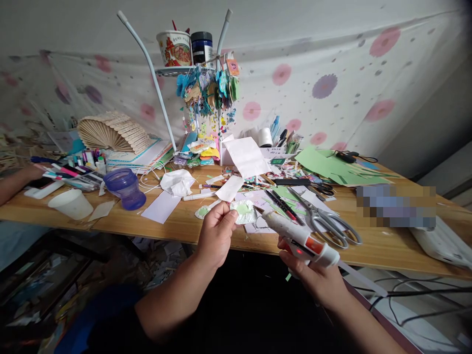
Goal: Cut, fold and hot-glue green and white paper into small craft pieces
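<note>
Between the thumb and fingers of my left hand (pixel 217 231) is a small white piece with a scalloped edge and a pale green patch (pixel 243 211). My right hand (pixel 313 278) is wrapped round a white and orange hot glue gun (pixel 295 233), on which a small red light glows. Its nozzle points left, close to the right edge of the white piece; whether they touch I cannot tell. A glue stick (pixel 363 278) sticks out of the gun's back end. Partly behind my left hand lies a similar green and white piece (pixel 202 212) on the table.
Large scissors (pixel 334 221) and dark pens (pixel 283 206) lie just beyond the glue gun. Paper scraps cover the table (pixel 387 246). A purple cup (pixel 125 187) and a white cup (pixel 71 204) stand left. Another person's arm (pixel 18 182) rests at the far left.
</note>
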`<state>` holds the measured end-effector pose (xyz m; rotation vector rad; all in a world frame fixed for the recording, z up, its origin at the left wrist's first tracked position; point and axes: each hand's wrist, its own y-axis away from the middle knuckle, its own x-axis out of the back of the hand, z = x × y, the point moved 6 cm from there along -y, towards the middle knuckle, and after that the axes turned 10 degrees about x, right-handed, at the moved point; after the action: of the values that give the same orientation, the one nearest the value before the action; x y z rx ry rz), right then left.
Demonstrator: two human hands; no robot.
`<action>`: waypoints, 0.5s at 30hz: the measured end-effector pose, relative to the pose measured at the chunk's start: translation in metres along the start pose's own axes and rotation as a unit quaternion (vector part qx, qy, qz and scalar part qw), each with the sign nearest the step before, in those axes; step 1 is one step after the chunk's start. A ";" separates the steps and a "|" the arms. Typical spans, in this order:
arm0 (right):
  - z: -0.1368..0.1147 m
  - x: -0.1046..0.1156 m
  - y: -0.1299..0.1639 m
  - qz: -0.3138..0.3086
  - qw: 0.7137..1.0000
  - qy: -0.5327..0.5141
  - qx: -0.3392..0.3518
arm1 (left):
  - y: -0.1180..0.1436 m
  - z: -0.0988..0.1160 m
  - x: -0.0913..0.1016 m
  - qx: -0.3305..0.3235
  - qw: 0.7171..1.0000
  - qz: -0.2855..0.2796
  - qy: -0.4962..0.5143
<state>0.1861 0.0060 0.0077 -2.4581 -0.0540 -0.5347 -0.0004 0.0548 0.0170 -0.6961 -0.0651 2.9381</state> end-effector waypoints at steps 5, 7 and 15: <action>-0.012 -0.002 -0.001 -0.045 0.990 0.110 0.073 | -0.001 -0.003 0.003 0.004 1.000 0.016 -0.018; -0.019 -0.003 -0.004 -0.053 0.982 0.150 0.102 | -0.001 -0.003 0.004 0.002 0.999 0.019 -0.027; -0.033 -0.007 -0.007 -0.074 0.945 0.244 0.206 | -0.003 -0.007 0.006 -0.014 0.998 0.020 -0.052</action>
<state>0.1669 -0.0071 0.0334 -1.8709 -0.1336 -1.0693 -0.0028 0.0584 0.0083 -0.5532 -0.1032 3.0148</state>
